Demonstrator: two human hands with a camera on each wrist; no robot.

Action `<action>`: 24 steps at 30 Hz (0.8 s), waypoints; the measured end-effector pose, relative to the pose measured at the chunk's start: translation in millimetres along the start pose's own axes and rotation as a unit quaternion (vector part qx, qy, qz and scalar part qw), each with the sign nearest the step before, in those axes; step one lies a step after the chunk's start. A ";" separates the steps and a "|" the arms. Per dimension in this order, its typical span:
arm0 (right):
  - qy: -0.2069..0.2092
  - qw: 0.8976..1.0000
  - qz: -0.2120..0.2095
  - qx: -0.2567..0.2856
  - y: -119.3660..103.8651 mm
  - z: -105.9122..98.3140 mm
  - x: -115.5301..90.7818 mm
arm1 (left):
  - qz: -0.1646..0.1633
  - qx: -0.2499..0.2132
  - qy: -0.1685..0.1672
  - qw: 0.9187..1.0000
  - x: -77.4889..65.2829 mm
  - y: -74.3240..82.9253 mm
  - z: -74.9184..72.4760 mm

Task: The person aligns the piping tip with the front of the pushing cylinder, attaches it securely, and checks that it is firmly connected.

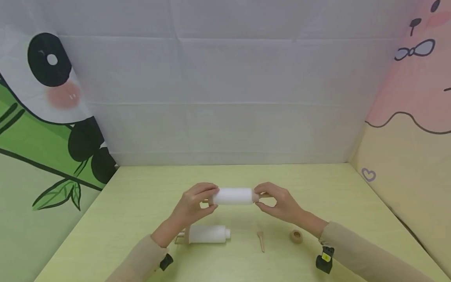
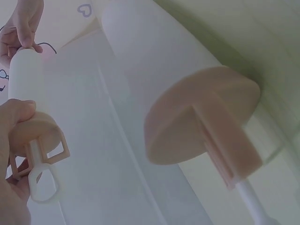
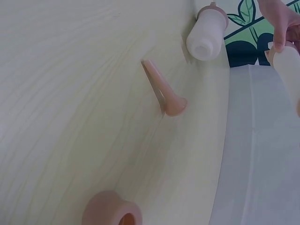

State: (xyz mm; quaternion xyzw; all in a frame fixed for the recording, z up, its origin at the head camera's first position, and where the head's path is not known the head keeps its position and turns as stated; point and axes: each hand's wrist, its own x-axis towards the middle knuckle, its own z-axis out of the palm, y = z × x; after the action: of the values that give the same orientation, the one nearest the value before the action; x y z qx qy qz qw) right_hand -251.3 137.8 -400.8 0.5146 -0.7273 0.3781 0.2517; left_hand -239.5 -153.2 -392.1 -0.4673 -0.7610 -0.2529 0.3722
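In the head view a thick white syringe-like cylinder (image 1: 233,196) is held level above the table. My left hand (image 1: 193,203) grips its left end, thumb below and fingers above. The left wrist view shows a beige flange (image 2: 36,129) with square side loops there, and a white pull ring (image 2: 44,183) on the plunger. At the other end my right hand (image 1: 282,201) pinches a thin beige nozzle (image 1: 266,195), partly hidden by the fingers. A second white syringe (image 1: 208,234) lies on the table below, its beige flange toward the left.
A loose beige nozzle (image 1: 260,241) with a flared end lies on the table (image 1: 243,266), right of the lying syringe. Farther right is a round beige cap (image 1: 296,236) with a hole. Behind the table hangs a pale cloth (image 1: 229,98); printed cloths flank both sides.
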 end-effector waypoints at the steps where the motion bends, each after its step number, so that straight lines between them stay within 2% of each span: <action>1: 0.002 1.000 -0.003 0.002 -4.5 -1.5 3.3 | 0.001 -0.001 0.000 1.000 0.2 -0.2 0.0; 6: 0.000 1.000 0.017 0.005 -3.3 -2.5 1.7 | 0.002 0.003 0.002 1.000 0.8 -0.4 0.4; 8: -0.003 1.000 0.029 -0.002 4.5 -0.9 -3.8 | 0.002 0.005 0.002 1.000 1.0 -0.4 1.0; 13: -0.009 0.999 0.040 -0.017 3.3 -2.6 -3.9 | 0.001 0.003 0.002 1.000 1.5 -0.4 2.4; 21: 0.005 1.000 0.013 -0.010 4.1 -0.2 -4.4 | 0.003 0.001 -0.001 1.000 2.3 -0.4 3.6; 24: 0.011 1.000 0.015 -0.007 1.6 -0.6 -2.0 | 0.002 0.002 -0.001 1.000 2.3 -0.3 3.6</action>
State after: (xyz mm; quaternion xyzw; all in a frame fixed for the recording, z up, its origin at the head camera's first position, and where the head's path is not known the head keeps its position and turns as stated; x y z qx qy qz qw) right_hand -252.2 139.7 -402.4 0.4977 -0.7344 0.3827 0.2577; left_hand -241.7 -149.5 -392.4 -0.4683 -0.7609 -0.2504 0.3728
